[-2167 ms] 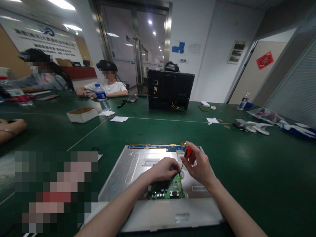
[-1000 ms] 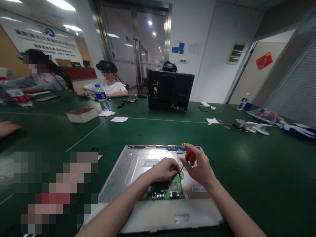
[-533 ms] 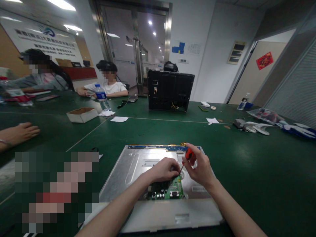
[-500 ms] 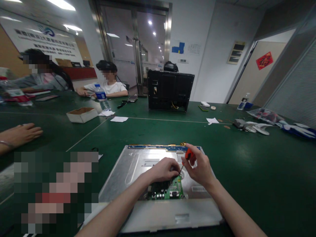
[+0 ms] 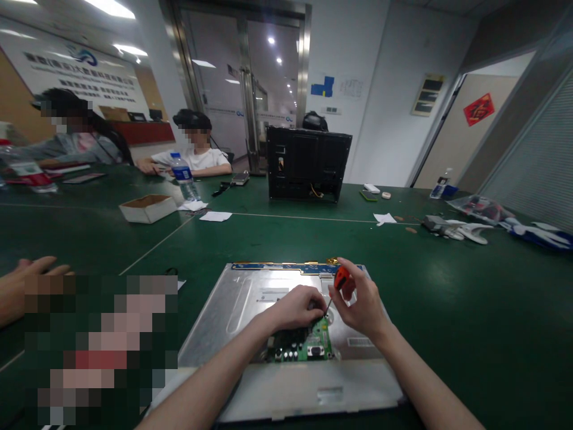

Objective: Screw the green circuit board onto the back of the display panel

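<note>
A metal-backed display panel (image 5: 242,292) lies flat on the table in front of me, with a green circuit board (image 5: 319,339) on it. A screwdriver (image 5: 341,278) with an orange-red and black handle is held in my right hand (image 5: 364,298), thumb and fingers closed round the handle. Its thin shaft slants down to the board's upper right corner. My left hand (image 5: 299,306) rests over the board's upper part, fingers curled and pinched near the screwdriver tip; what they hold, if anything, is hidden. Along the panel's far edge runs a blue circuit strip (image 5: 268,269).
A black monitor housing (image 5: 308,164) stands farther back. Left of it are a water bottle (image 5: 182,176) and an open white box (image 5: 147,209). Gloves (image 5: 465,231) lie at right. Another person's hand (image 5: 38,283) is at the left; two people sit across the table.
The other person's hand at the left has come nearer and its fingers have lifted. My two hands and the screwdriver stay in nearly the same place.
</note>
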### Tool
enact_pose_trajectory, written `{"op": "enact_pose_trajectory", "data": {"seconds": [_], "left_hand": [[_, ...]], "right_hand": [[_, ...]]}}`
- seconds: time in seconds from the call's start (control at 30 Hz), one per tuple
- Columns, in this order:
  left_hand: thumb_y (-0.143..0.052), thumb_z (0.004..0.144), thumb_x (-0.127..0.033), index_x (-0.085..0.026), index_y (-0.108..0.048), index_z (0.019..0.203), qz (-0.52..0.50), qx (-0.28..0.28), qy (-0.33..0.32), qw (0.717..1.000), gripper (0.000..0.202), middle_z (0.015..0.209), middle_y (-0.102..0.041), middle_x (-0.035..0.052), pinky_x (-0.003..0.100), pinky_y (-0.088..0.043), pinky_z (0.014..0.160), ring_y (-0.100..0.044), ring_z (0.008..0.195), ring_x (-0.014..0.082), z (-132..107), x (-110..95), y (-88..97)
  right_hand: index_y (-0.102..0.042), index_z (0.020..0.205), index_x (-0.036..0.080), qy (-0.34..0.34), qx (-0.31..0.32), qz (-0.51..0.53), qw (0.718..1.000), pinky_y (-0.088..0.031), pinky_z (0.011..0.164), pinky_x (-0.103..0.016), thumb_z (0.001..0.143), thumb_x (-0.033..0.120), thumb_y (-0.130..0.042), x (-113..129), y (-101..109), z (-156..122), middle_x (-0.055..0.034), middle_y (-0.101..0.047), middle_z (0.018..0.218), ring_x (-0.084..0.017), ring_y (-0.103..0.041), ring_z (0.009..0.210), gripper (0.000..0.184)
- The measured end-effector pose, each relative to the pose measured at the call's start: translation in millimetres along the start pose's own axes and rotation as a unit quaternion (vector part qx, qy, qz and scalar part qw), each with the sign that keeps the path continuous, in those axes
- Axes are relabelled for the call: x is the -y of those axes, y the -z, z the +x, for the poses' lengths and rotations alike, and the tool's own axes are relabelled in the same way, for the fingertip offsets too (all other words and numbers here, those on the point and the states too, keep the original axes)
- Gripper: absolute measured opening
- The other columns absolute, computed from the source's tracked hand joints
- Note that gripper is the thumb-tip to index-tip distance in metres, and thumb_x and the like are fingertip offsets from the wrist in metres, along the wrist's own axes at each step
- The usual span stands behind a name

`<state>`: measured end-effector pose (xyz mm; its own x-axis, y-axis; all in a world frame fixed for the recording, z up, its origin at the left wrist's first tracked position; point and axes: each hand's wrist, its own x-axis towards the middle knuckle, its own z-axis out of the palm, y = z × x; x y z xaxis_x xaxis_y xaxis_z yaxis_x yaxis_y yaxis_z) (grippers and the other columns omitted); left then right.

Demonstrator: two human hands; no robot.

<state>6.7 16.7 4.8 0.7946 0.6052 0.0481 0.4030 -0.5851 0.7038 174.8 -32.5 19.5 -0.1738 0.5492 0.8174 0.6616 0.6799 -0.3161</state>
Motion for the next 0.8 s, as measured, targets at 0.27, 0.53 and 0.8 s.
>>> {"op": "enact_pose_trajectory", "data": {"seconds": [0.27,0.53,0.8], "left_hand": [[-0.052,0.070,-0.006,-0.013,-0.069,0.081,0.008,0.002,0.003,1.000,0.022,0.071,-0.066,0.0001,0.019,-0.040,0.062,-0.055,0.064,0.0127,1.0,-0.6,-0.6],[-0.051,0.069,-0.005,-0.013,-0.069,0.079,0.010,0.001,0.003,1.000,0.022,0.069,-0.065,-0.0001,0.019,-0.040,0.061,-0.056,0.064,0.0128,0.3,-1.6,-0.2],[-0.052,0.069,-0.005,-0.011,-0.069,0.080,0.007,-0.002,-0.002,1.000,0.022,0.072,-0.066,0.0011,0.020,-0.040,0.062,-0.056,0.065,0.0130,0.9,-1.0,-0.3]], "right_hand": [[-0.035,0.131,0.022,0.005,0.017,0.014,1.000,-0.042,0.045,-0.020,0.082,0.016,-0.052,1.4,2.3,1.1,0.0029,-0.058,0.072,-0.009,-0.050,0.047,0.053],[-0.037,0.130,0.021,-0.012,-0.006,-0.007,1.000,-0.041,0.044,-0.019,0.082,0.018,-0.056,-1.8,-2.3,-1.5,0.0062,-0.052,0.062,-0.009,-0.047,0.044,0.052],[-0.038,0.130,0.024,0.012,0.009,0.000,1.000,-0.043,0.045,-0.020,0.083,0.018,-0.056,-3.2,0.1,-1.0,0.0022,-0.059,0.075,-0.008,-0.047,0.048,0.050]]}}
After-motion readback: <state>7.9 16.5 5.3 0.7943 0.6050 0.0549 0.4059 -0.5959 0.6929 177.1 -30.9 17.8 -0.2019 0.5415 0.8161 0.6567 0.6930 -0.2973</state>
